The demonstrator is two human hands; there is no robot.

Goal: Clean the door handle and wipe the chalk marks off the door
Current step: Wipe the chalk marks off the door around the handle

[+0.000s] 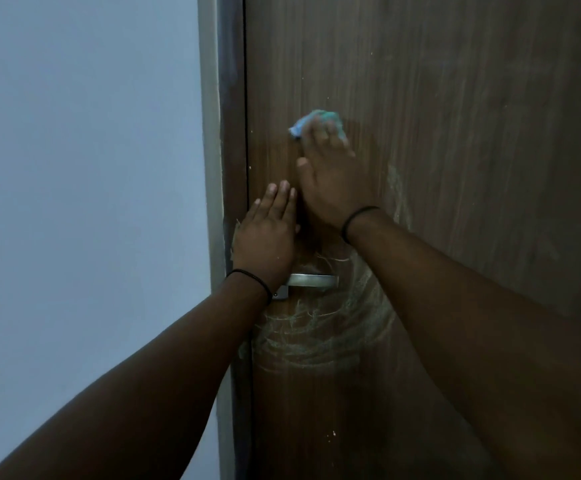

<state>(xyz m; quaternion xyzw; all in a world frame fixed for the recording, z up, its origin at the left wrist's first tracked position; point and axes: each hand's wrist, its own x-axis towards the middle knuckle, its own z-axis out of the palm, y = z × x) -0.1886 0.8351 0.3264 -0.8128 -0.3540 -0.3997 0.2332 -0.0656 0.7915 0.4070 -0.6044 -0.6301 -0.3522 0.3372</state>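
Where the view looks forward and slightly down, the stock runs as follows, largest item first.

Door (455,168): brown wood-grain panel, filling the middle and right of the view, shut against its frame.

Wall (74,168): plain pale surface, left of the door.

Door frame (228,98): dark upright strip with a lighter edge, standing between wall and door.

Chalk marks (317,334): pale curved scribbles and smears on the door, thickest below and to the right of the handle; a fainter streak climbs the panel beside the right wrist. A few small pale specks dot the panel elsewhere.

Right hand (334,181): raised above the handle, palm toward the door, fingers pressing a cloth onto the panel. The fingertips are blurred, so whether they curl round the cloth or lie straight on it cannot be told. A thin dark band circles the wrist.

Left hand (268,237): laid flat on the door near its latch edge, just above the handle, fingers straight and close together, holding nothing. It lies just left of and below the right hand. A thin dark band circles this wrist too.

Door handle (311,281): metal lever, horizontal, near the door's left edge, its pivot end partly hidden by the left wrist.

Cloth (301,126): small blue-green wad, bunched under the right fingers, against the door above the handle.
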